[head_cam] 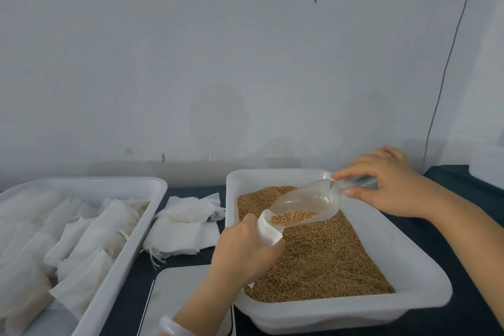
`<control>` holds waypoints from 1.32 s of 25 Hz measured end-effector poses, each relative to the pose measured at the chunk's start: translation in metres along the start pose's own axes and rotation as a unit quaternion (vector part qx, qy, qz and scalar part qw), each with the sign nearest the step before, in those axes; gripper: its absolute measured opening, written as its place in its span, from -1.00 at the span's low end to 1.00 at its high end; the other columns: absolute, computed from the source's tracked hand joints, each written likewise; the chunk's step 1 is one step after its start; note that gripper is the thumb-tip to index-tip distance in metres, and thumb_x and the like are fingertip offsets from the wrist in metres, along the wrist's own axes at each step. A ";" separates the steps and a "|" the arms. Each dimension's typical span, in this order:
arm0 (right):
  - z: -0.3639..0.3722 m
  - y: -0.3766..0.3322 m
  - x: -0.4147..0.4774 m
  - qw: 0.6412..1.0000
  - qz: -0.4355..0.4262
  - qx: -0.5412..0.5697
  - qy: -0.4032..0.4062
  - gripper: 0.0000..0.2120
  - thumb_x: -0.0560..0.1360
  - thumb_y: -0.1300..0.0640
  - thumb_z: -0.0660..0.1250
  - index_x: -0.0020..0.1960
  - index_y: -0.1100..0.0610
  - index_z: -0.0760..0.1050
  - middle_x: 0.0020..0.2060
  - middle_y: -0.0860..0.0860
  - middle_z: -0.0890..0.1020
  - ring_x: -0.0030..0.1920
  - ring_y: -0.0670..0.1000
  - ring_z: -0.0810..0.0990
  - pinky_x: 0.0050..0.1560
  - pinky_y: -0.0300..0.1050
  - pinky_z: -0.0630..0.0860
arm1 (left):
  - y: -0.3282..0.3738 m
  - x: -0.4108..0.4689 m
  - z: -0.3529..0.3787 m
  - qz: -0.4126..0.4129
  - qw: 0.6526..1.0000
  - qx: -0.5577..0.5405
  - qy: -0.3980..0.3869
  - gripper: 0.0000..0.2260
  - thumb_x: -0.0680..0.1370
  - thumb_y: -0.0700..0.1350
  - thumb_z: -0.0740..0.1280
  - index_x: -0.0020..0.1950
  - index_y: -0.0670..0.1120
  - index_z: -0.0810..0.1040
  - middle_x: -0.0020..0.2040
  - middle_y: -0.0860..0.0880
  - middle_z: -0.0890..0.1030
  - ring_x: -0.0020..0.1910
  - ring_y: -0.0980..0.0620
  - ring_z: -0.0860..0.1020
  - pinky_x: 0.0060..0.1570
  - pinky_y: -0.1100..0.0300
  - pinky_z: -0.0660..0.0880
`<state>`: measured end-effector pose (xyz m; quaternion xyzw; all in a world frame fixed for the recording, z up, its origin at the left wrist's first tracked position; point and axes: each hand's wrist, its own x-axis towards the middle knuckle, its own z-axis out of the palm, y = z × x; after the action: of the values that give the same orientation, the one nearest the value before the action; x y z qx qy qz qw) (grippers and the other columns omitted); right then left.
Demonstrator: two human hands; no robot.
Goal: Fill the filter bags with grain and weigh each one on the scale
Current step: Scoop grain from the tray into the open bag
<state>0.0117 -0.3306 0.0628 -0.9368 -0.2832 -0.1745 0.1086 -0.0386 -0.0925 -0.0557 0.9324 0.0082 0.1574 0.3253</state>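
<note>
**Bench inventory: grain being scooped into a filter bag**

Clock positions are read across the view, with 12 at the wall.

1. Left hand (245, 249): near centre, slightly toward 6. Its fingers are curled round a white filter bag (268, 230), which it holds upright with the mouth open toward 1 o'clock. There is a pale bangle (170, 326) on the wrist.
2. Right hand (387, 184): at 3 o'clock. The thumb and fingers are closed on the handle of a clear plastic scoop (308, 203).
3. Scoop: tilted down toward 8 o'clock. Its lip meets the bag's mouth, and a small heap of grain lies at the lip.
4. Grain tray (411, 264): a white rectangular tray at 4 o'clock, holding a bed of brown grain (321, 259). The bag and scoop are both above it.
5. Scale (180, 297): a white platform at 6 o'clock, just beside the grain tray's 9 o'clock edge. Its display cannot be seen.
6. Empty bags (188, 224): a loose pile of flat white bags with drawstrings, between the two trays.
7. Second tray (132, 247): a white tray at 8 o'clock. White bags (90, 240) lie overlapping in rows inside it.
8. Tabletop (463, 226): dark, beneath all of the items.
9. Wall: pale. A dark cable (447, 63) hangs down it at 2 o'clock.
</note>
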 end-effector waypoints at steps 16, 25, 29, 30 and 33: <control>-0.001 -0.010 0.001 0.998 -0.017 -0.057 0.024 -0.74 0.47 -0.06 0.35 0.07 -0.37 0.43 -0.05 -0.32 0.47 0.13 -0.18 0.30 0.41 -0.12 -0.27 | 0.003 -0.002 -0.001 -0.008 1.000 0.015 -0.006 -0.66 0.44 0.22 0.26 -0.07 -0.03 0.36 -0.21 0.07 0.49 -0.13 -0.01 0.50 -0.29 0.17 0.32; 0.004 -0.004 -0.003 1.000 -0.011 -0.024 0.014 -0.73 0.48 -0.03 0.35 0.05 -0.38 0.40 -0.03 -0.30 0.49 0.13 -0.18 0.30 0.43 -0.09 -0.25 | 0.002 -0.001 -0.001 -0.001 0.999 0.035 -0.006 -0.66 0.43 0.24 0.25 -0.08 -0.02 0.35 -0.21 0.07 0.49 -0.14 0.00 0.50 -0.31 0.17 0.31; 0.009 -0.003 -0.001 1.000 0.025 0.019 0.000 -0.73 0.47 -0.02 0.36 0.03 -0.37 0.42 -0.02 -0.29 0.52 0.16 -0.15 0.35 0.46 0.01 -0.12 | 0.002 -0.002 -0.001 -0.005 1.000 0.015 -0.004 -0.68 0.44 0.22 0.25 -0.10 -0.02 0.38 -0.19 0.06 0.53 -0.15 0.02 0.52 -0.29 0.16 0.37; 0.011 0.002 -0.002 0.997 0.044 0.056 -0.005 -0.74 0.47 -0.01 0.38 0.04 -0.34 0.45 0.00 -0.29 0.55 0.19 -0.13 0.41 0.46 0.05 -0.01 | 0.001 -0.002 -0.001 -0.008 1.000 -0.011 -0.006 -0.70 0.45 0.21 0.26 -0.08 -0.01 0.40 -0.18 0.06 0.55 -0.15 0.04 0.53 -0.26 0.16 0.41; 0.027 0.014 -0.008 0.984 0.132 0.105 -0.050 -0.77 0.47 -0.06 0.36 0.11 -0.27 0.48 0.12 -0.25 0.56 0.26 -0.09 0.45 0.38 0.08 0.26 | -0.004 -0.001 -0.008 -0.035 0.978 -0.205 -0.027 -0.76 0.55 0.15 0.24 -0.06 -0.01 0.50 -0.16 0.03 0.63 -0.13 0.05 0.59 -0.07 0.12 0.53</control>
<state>0.0203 -0.3376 0.0334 -0.9569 -0.1791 -0.0805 0.2142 -0.0415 -0.0848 -0.0528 0.8491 -0.0004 0.1187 0.5147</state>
